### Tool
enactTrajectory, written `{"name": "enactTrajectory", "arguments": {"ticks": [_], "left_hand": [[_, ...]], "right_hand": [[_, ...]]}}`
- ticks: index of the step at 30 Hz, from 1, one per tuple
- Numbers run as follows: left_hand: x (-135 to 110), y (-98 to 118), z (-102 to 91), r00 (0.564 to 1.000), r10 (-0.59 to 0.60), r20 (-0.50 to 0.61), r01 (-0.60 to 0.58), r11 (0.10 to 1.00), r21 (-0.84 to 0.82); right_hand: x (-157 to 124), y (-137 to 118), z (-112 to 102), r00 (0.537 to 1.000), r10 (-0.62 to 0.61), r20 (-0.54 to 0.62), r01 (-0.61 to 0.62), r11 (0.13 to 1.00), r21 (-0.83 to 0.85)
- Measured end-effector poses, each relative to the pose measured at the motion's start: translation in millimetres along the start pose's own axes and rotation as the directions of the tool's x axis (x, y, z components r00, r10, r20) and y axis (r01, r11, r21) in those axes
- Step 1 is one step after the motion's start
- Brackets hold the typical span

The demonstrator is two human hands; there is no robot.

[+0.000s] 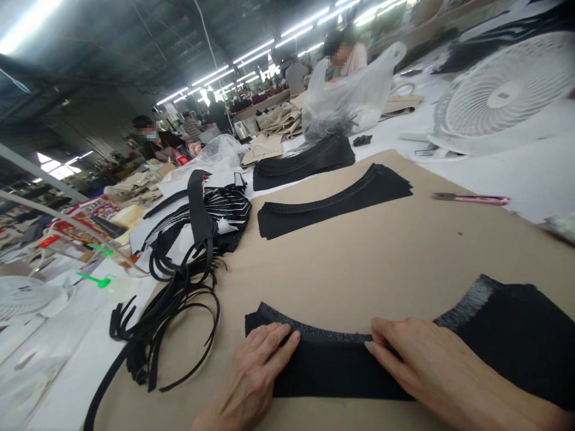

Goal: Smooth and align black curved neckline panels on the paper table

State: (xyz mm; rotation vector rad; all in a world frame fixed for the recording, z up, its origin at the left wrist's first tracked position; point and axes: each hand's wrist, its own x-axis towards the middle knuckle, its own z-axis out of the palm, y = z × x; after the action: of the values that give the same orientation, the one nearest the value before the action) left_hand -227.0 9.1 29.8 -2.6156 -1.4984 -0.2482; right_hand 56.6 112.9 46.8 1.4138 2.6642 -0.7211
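Note:
A curved black fabric piece [332,371] lies on the tan board [323,281] in front of me. Along its concave upper edge runs a greyish, rough-looking strip. My left hand [256,371] rests on the left end of this piece, fingers stretched out over the edge. With thumb and fingertips closed, my right hand [426,359] pinches the same edge farther right. Beyond the right wrist lies another black piece [516,341] with a shiny grey band on its curve; the forearm hides part of it. Farther back sits a small stack of curved black pieces [332,200].
A bundle of black strips [179,305] lies at left, beside a pile of striped black pieces [224,209]. Pink-handled thread snips [471,198] lie at right, near a white fan [503,96]. A second black stack [305,161] and a plastic bag [354,90] stand behind. Other people sit farther off.

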Motion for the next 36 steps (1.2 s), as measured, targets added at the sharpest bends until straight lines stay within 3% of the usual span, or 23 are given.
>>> {"name": "enactTrajectory", "arguments": {"ticks": [14, 26, 32, 36], "left_hand": [[16.3, 12.6, -5.1, 0.99, 0.045, -0.132, -0.021, 0.984, 0.177], [14.2, 17.0, 9.4, 0.975, -0.014, -0.222, 0.04, 0.993, 0.113], [17.1, 19.3, 3.0, 0.993, 0.084, -0.077, -0.077, 0.992, 0.096], [25.7, 24.1, -5.4, 0.988, 0.095, -0.122, -0.08, 0.989, 0.123]], "right_hand": [[-2.7, -8.0, -10.5, 1.0, 0.007, 0.016, -0.007, 0.999, -0.041], [-3.4, -15.9, -13.6, 0.998, 0.04, 0.041, -0.034, 0.99, -0.137], [-5.9, -14.4, -11.3, 0.999, 0.042, 0.017, -0.039, 0.99, -0.132], [-8.2, -10.4, -11.4, 1.0, 0.018, -0.011, -0.019, 0.998, -0.06]]}}
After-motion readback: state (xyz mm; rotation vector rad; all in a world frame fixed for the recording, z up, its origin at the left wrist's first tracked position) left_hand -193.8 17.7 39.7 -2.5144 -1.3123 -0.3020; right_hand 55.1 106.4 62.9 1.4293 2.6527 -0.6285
